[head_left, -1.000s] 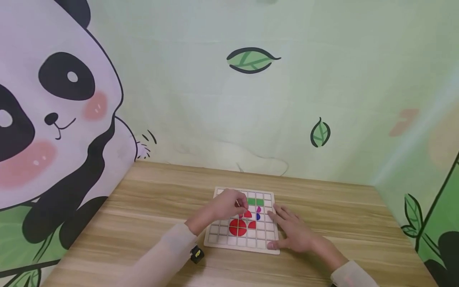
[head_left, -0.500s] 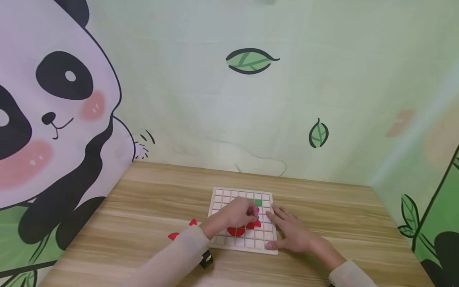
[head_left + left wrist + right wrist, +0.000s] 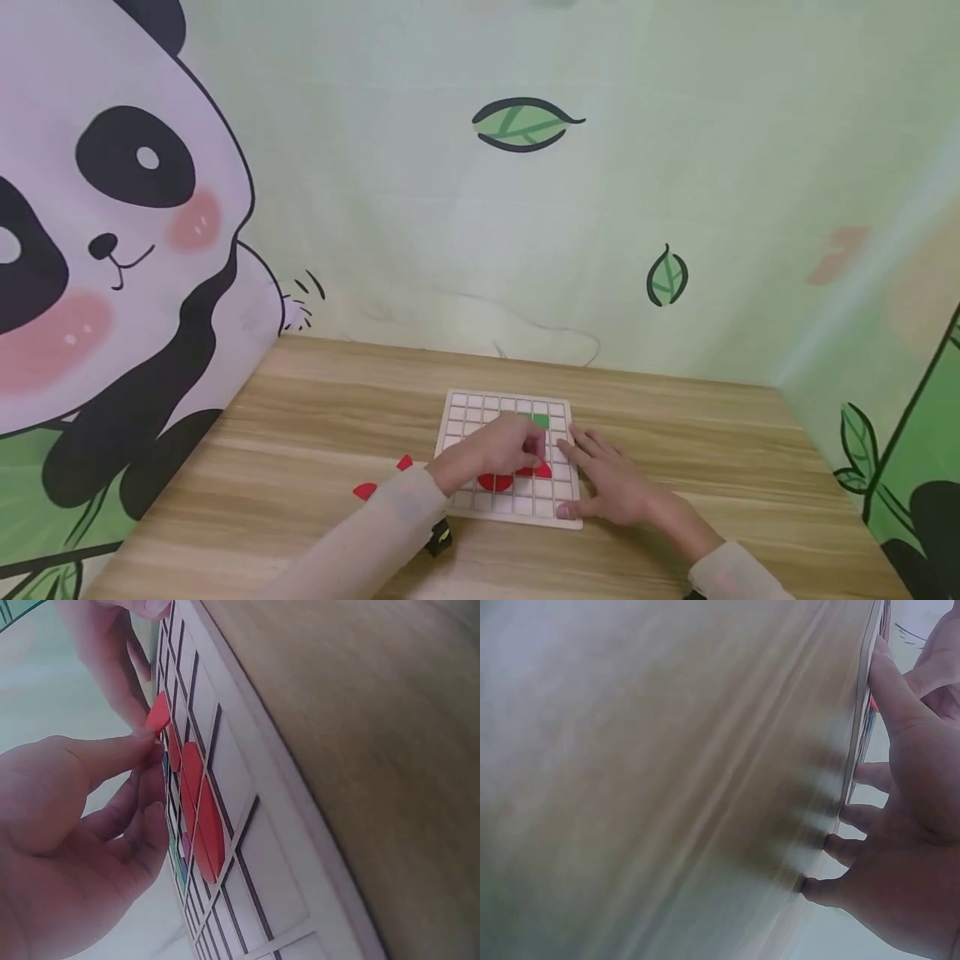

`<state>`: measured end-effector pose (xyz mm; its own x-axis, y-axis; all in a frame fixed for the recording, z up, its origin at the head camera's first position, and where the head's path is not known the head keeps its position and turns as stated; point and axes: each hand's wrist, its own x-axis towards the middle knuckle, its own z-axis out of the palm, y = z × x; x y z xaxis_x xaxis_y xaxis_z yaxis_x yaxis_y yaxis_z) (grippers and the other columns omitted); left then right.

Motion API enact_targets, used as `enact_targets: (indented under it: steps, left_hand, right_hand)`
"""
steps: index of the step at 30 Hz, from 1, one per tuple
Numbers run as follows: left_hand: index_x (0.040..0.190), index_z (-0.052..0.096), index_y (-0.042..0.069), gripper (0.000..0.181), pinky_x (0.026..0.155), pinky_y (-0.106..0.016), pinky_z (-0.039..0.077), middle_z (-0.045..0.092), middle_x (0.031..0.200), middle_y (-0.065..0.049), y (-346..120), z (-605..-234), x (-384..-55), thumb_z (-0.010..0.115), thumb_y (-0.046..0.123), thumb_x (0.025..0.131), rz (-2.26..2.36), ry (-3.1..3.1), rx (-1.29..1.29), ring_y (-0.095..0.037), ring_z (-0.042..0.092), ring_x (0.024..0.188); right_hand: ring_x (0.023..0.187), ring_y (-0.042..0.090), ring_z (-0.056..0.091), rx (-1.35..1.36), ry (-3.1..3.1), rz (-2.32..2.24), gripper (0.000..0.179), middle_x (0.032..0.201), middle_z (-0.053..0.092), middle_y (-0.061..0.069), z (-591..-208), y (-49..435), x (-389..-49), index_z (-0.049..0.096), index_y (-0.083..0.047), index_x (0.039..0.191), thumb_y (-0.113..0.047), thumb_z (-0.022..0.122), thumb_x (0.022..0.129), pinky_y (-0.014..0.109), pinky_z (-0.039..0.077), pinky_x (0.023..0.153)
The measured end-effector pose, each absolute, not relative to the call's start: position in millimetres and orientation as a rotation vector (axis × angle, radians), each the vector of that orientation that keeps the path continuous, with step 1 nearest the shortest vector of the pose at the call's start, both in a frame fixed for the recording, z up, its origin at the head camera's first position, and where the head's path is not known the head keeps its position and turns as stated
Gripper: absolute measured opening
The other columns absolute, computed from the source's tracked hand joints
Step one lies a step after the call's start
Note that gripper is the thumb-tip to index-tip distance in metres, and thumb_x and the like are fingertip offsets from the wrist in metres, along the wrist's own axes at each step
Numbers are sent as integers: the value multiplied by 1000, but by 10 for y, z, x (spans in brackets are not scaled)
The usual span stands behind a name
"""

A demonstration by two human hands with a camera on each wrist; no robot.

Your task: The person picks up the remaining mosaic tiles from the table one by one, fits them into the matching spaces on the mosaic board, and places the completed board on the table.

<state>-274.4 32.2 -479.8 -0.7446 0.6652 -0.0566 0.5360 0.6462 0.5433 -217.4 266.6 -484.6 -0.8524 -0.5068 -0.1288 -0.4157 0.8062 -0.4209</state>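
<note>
My left hand (image 3: 501, 443) reaches over a pale gridded board (image 3: 459, 401). Thumb and finger pinch a red curved-edged piece (image 3: 158, 712), which is tilted at the board's surface in the left wrist view. Close to it, red pieces (image 3: 202, 810) lie in the cells as a round shape, partly covered by the left hand in the head view. Also on the board is a green tile (image 3: 541, 421); purple and blue pieces are mostly hidden behind the fingers. My right hand (image 3: 618, 485) rests with spread fingers on the board's right edge.
Two loose red pieces (image 3: 365, 491) lie on the wooden table (image 3: 322, 417) left of the board, beside the left sleeve. A small black device (image 3: 440, 537) hangs under the left wrist. Behind the table stands a printed green cloth wall (image 3: 420, 208).
My left hand has moved right across the board, uncovering the loose red pieces on the table. In the last half second it shifted only slightly. My right hand stays on the board's edge.
</note>
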Motion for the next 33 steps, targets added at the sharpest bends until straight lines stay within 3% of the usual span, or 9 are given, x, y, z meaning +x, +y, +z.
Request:
enact_targets:
  steps: [12,20,30,33]
  left_hand:
    - [93,74,18,7,75,-20,52,64,84,13,324,-4845,-2699,80,17,96,717,2674,969,-3,59,78]
    - [99,75,17,9,77,-24,53,64,90,12,-130,-4763,-2668,83,19,94,807,2680,889,-7,60,84]
    - [106,73,4,16,88,-38,56,67,100,-5,-676,-4737,-2717,82,9,93,903,2654,903,-19,62,95]
    - [109,73,4,18,90,-40,57,68,103,-5,-804,-4719,-2721,81,8,94,870,2665,876,-19,63,97]
  right_hand:
    - [158,51,11,-705,2749,-577,103,174,15,21,-4874,2689,-2168,35,-6,164,-64,76,89,78,15,118]
    - [160,48,9,-666,2757,-548,103,176,15,16,-4896,2655,-2178,35,-12,166,-67,75,88,75,12,120]
    - [160,46,8,-641,2759,-547,105,176,14,14,-4888,2651,-2207,34,-13,166,-66,77,87,75,11,121]
    - [160,46,8,-649,2757,-549,105,176,14,14,-4891,2659,-2214,34,-13,166,-67,77,87,76,11,120]
